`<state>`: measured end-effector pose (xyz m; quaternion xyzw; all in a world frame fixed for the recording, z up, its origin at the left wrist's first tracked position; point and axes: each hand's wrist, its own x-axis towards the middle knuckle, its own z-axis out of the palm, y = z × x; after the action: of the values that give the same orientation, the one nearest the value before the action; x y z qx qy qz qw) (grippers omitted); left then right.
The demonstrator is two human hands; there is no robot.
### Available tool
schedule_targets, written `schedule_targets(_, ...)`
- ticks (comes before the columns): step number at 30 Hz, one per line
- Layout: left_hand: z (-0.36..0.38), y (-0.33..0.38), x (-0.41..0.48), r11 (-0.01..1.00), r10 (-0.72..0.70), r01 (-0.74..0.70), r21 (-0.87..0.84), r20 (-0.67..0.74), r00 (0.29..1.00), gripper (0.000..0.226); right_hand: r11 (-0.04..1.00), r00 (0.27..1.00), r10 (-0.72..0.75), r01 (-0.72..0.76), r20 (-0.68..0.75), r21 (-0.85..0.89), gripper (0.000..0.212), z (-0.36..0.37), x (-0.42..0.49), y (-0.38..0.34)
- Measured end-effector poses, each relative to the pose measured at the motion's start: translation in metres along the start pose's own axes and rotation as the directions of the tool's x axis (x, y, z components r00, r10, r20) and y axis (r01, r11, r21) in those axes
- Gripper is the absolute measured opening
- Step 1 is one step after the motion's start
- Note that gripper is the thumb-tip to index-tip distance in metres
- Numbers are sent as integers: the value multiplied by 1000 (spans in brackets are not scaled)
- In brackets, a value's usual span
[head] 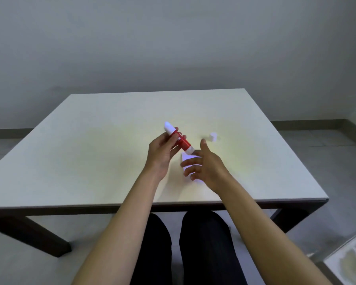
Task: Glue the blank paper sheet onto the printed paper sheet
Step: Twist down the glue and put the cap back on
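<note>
Head view: at frame centre my left hand (160,155) is grasping a red-and-white glue stick (178,138), tilted, above the white table (90,140). My right hand (206,165) is hovering released, fingers spread, over a white paper sheet (186,159). A white cap (213,136) is standing toward the right.

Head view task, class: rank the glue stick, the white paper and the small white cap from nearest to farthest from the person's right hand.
1. White paper: under the right hand's fingers.
2. Glue stick: up-left, held in the left hand.
3. Small white cap: on the table beyond, to the right.
</note>
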<state>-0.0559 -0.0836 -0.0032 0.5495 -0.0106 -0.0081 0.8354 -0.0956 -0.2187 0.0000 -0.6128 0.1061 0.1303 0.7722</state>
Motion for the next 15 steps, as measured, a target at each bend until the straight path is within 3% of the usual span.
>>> schedule_targets(2,3,-2,-4,998,-18,22,-56,67,998,13,990,987,105,-115,119,85,55,-3,0,0)
schedule_targets(4,4,-1,-5,997,-24,31,-67,111,994,15,970,981,109,-140,161,200,43,-7,-1,2)
schedule_targets(8,7,0,-7,1000,-6,9,-26,124,992,15,931,986,-39,-23,162,363,19,-14,-5,3)
schedule_targets(10,11,0,-7,1000,17,-17,0,98,995,12,949,966,-254,238,49,208,5,-13,-5,10)
schedule_targets(11,14,-1,-7,999,30,-31,13,87,996,11,916,915,-402,401,-40,-30,12,-13,-6,14)
schedule_targets(12,17,-1,-7,999,41,-42,21,80,996,12,810,827,-554,509,-95,-291,22,-13,-3,18)
schedule_targets(13,19,-1,-8,999,46,-48,24,78,996,12,704,749,-654,547,-110,-453,30,-13,-1,22)
schedule_targets(14,21,-1,-8,998,49,-52,26,80,996,13,660,719,-686,548,-115,-514,32,-14,0,23)
schedule_targets(15,23,-1,-8,998,50,-53,29,88,995,12,709,761,-636,510,-130,-486,28,-15,0,20)
